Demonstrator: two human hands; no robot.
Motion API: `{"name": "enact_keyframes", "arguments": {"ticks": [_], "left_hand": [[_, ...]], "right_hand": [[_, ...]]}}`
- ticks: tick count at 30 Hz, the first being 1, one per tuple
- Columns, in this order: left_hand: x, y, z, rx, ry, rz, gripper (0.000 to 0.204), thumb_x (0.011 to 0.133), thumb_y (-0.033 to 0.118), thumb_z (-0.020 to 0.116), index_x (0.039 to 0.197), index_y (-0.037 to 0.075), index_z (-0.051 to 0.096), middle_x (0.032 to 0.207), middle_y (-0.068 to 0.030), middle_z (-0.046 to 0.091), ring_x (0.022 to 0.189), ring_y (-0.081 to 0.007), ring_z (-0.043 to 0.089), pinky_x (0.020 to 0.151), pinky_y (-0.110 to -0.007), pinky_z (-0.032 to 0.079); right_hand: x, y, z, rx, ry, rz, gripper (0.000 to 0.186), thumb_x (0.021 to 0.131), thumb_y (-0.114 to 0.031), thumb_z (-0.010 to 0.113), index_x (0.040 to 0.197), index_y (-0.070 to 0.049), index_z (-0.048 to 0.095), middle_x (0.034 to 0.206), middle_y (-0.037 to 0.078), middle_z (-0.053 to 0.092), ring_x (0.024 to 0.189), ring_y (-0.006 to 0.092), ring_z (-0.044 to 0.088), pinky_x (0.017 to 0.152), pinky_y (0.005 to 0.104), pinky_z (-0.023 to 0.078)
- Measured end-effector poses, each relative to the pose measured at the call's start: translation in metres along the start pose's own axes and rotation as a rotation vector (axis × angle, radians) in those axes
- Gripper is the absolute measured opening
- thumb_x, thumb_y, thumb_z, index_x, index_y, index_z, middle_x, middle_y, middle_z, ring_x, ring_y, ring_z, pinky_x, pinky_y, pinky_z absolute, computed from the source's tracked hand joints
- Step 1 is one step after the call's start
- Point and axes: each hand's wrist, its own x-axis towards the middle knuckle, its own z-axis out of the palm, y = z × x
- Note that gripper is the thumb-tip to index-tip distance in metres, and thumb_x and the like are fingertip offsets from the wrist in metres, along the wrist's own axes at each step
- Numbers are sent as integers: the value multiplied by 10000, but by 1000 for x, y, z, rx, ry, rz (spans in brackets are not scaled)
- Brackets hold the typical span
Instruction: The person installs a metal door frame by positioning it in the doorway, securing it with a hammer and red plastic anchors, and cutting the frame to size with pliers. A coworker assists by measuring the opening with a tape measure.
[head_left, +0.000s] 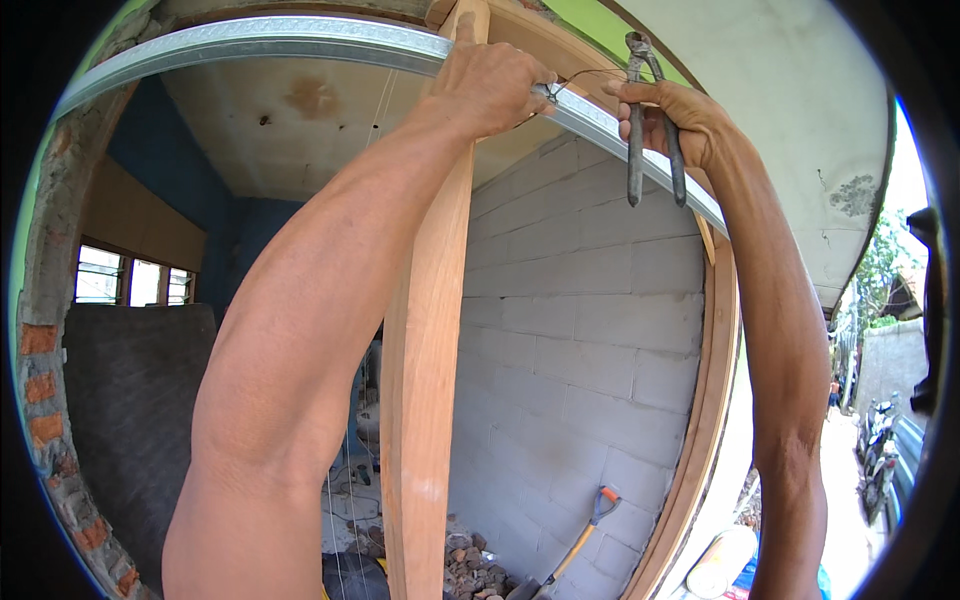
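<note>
Overhead, my left hand [488, 88] rests against the galvanized metal channel [270, 38] where it crosses the wooden post [432, 400]. Its thumb and fingertips close on a thin dark wire [590, 72] beside the channel. My right hand [683, 118], to the right, grips a pair of end-cutting pincers [636, 150]. The pincers' jaws point up and the two handles hang down, spread apart. The wire arches from my left fingertips toward the pincers and right fingers; whether the jaws bite it, I cannot tell.
A grey block wall [570, 330] stands behind the wooden frame [705, 400]. Below, a shovel [575, 550] leans on it near broken rubble [475, 570]. Rough brick edging [42, 388] lines the left. Outside at right are parked motorbikes [878, 450].
</note>
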Motion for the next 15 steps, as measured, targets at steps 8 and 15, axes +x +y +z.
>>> {"name": "enact_keyframes", "arguments": {"ticks": [8,15], "left_hand": [[1,-2,4,-38,17,3,339,896,452,727,1180,273,771,1034,8,770,981,-206,707,1082,-526,331],[1,-5,2,-61,54,32,280,884,368,743,1150,292,776,1030,-19,767,984,-258,703,1029,-477,394]], "right_hand": [[-75,-33,-23,-579,486,-648,330,965,-282,721,1207,-58,723,712,-21,572,681,73,586,673,259,521],[-71,37,49,-1229,132,-1165,661,725,134,693,1323,-146,651,1388,31,598,1132,264,653,949,390,584]]}}
